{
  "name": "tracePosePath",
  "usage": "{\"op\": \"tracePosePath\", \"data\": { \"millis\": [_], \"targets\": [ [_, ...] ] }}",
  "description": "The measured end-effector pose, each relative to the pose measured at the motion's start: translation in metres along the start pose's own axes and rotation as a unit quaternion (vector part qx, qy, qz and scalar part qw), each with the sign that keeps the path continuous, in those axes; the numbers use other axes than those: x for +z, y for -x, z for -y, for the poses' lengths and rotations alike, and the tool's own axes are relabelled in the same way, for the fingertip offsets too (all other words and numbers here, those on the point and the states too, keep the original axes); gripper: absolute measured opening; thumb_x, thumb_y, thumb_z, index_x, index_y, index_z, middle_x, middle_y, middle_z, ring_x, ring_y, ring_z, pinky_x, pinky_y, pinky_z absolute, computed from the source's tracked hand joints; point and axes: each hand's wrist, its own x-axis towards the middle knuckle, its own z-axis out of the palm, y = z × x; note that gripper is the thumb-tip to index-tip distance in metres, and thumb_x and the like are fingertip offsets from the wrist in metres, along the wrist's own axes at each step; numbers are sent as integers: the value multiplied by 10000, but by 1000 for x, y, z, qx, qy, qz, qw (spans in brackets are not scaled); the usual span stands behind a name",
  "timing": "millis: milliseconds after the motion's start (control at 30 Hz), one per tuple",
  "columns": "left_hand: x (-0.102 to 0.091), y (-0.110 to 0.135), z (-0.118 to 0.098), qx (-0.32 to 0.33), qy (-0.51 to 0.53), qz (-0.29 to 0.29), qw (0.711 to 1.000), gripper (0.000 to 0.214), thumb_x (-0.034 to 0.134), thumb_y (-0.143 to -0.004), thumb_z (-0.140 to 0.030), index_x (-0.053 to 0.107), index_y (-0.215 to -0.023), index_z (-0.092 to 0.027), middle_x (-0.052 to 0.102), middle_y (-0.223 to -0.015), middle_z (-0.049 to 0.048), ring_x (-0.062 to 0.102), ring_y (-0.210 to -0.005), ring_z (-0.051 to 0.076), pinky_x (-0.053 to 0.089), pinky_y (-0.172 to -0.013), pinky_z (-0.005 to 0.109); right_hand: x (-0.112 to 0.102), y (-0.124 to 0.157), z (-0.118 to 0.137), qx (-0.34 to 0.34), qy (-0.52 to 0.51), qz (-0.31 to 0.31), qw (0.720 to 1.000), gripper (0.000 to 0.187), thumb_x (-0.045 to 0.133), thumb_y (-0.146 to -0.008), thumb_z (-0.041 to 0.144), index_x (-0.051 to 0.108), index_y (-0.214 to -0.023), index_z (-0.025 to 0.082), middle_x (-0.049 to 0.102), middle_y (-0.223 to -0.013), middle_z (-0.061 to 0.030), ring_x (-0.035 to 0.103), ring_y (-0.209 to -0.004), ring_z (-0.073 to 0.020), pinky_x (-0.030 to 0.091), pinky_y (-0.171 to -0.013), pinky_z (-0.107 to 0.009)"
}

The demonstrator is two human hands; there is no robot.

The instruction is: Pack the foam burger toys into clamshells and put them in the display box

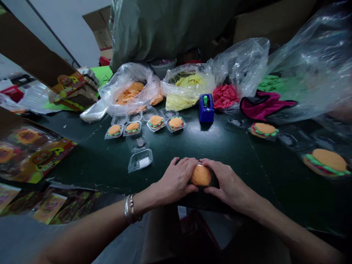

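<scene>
Near the table's front edge, my left hand (180, 179) and my right hand (227, 181) close in from both sides on a clear plastic box with a toy burger (201, 175) in it. Only its orange bun top shows between my fingers; the lower layers are hidden. Two metal bracelets (129, 209) circle my left wrist. To the left of my hands lies an open clear clamshell box (140, 160) with a small white piece in it. Beyond it sit several boxed toy burgers (133, 127) with green and red layers.
Plastic bags of orange discs (130, 92), yellow pieces (189, 81), red pieces (226, 96) and green pieces (271, 83) line the back. A blue tape dispenser (206, 110) stands before them, a magenta cloth (265, 105) rightward. A printed display carton (52, 157) is at left; more burgers (327, 161) lie right.
</scene>
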Motion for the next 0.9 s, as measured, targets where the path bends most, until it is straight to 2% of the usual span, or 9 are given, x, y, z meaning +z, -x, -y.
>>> {"op": "tracePosePath", "data": {
  "millis": [133, 233, 333, 400, 433, 500, 567, 667, 900],
  "targets": [
    [7, 5, 7, 5, 50, -28, 998, 727, 732, -751, -256, 354, -1371, -221, 454, -1425, 163, 421, -1305, 302, 231, -1097, 537, 13, 6, -3, -13, 15, -47, 999, 757, 749, -653, 79, 389, -1301, 226, 539, -1353, -126, 503, -1238, -279, 373, -1034, -509],
    [4, 9, 15, 1, 124, -21, 992, 820, 802, -669, -305, 401, -1380, -228, 436, -1445, 151, 379, -1337, 318, 269, -1105, 518, 15, 6, -3, -5, 10, -54, 999, 755, 753, -647, 114, 394, -1302, 219, 551, -1338, -132, 518, -1226, -289, 396, -1023, -510],
    [4, 10, 22, -65, 218, -88, 970, 846, 797, -654, -305, 407, -1400, -213, 435, -1446, 148, 399, -1321, 317, 333, -1085, 484, 16, 7, -2, 10, 2, -70, 998, 730, 749, -645, 141, 413, -1287, 231, 560, -1331, -118, 533, -1210, -295, 424, -1004, -502],
    [7, 8, 23, -134, 305, -133, 933, 622, 700, -746, -327, 502, -1317, -182, 580, -1279, 139, 571, -1113, 272, 480, -920, 410, 20, 11, -2, 21, -3, -96, 995, 716, 743, -650, 159, 416, -1282, 240, 564, -1328, -111, 541, -1202, -300, 432, -1001, -503],
    [9, 5, 22, -161, 352, -132, 912, 493, 652, -780, -342, 565, -1232, -165, 642, -1138, 117, 624, -949, 231, 522, -793, 356, 21, 13, -2, 25, -6, -113, 993, 709, 740, -651, 164, 416, -1278, 242, 565, -1326, -111, 544, -1199, -303, 434, -1001, -505],
    [12, -4, 20, -190, 431, -94, 877, 343, 622, -784, -380, 641, -1027, -139, 653, -867, 56, 596, -677, 152, 494, -583, 269, 25, 17, -2, 29, -11, -142, 989, 694, 734, -655, 166, 416, -1267, 241, 562, -1331, -117, 543, -1202, -309, 437, -1003, -512],
    [12, -14, 18, -200, 469, -65, 858, 309, 660, -733, -405, 636, -874, -131, 591, -724, 7, 526, -562, 107, 440, -503, 232, 28, 20, -2, 25, -14, -156, 987, 682, 733, -659, 162, 417, -1259, 241, 556, -1338, -124, 540, -1208, -314, 440, -1005, -520],
    [10, -24, 14, -212, 477, -76, 850, 291, 682, -685, -404, 570, -754, -145, 531, -639, -30, 468, -505, 80, 387, -478, 212, 30, 21, -1, 13, -26, -164, 986, 690, 733, -666, 144, 409, -1268, 239, 546, -1345, -132, 532, -1222, -312, 434, -1023, -526],
    [16, -20, 3, -195, 451, -138, 860, 184, 612, -718, -328, 522, -736, -168, 454, -572, -69, 384, -509, 75, 302, -489, 202, 30, 22, 0, -13, -65, -185, 980, 688, 699, -662, 63, 415, -1263, 239, 529, -1353, -131, 502, -1257, -303, 401, -1066, -535]
  ]
}}
